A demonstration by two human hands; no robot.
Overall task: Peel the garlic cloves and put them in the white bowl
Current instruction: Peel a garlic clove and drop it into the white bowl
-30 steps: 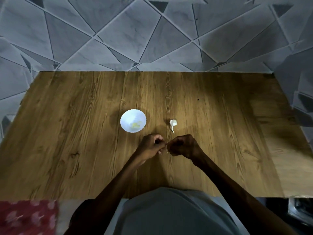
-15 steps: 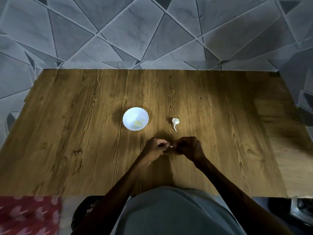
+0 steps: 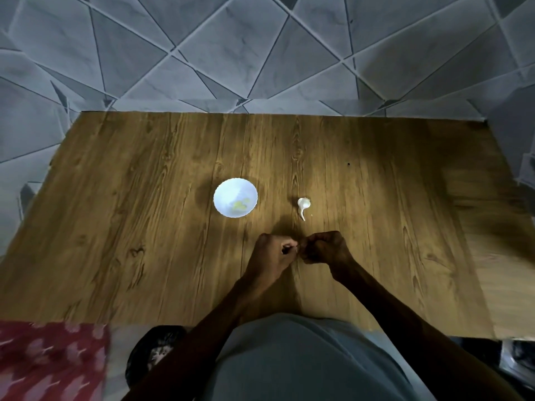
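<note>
- The table is a broad wooden top with strong dark grain that runs away from the person.
- The white bowl is small and round, with a finely scalloped rim. It stands near the middle of the table.
- A few pale yellow peeled cloves lie in the near side of the bowl.
- To the right of the bowl, apart from it, lies a piece of garlic. It has a papery white head and a thin curved stalk that points toward the person.
- The left hand is clenched, with the knuckles up and the fingertips turned toward the right hand.
- The right hand is curled the same way, and its fingertips meet those of the left.
- Both hands hang just above the table, nearer the person than the bowl and the garlic.
- They pinch one small clove between them. The fingers hide it almost wholly, so I cannot tell how much skin is on it.
- The floor beyond the table is grey marbled tile cut into triangles.
- A red patterned cloth lies at the lower left.
</note>
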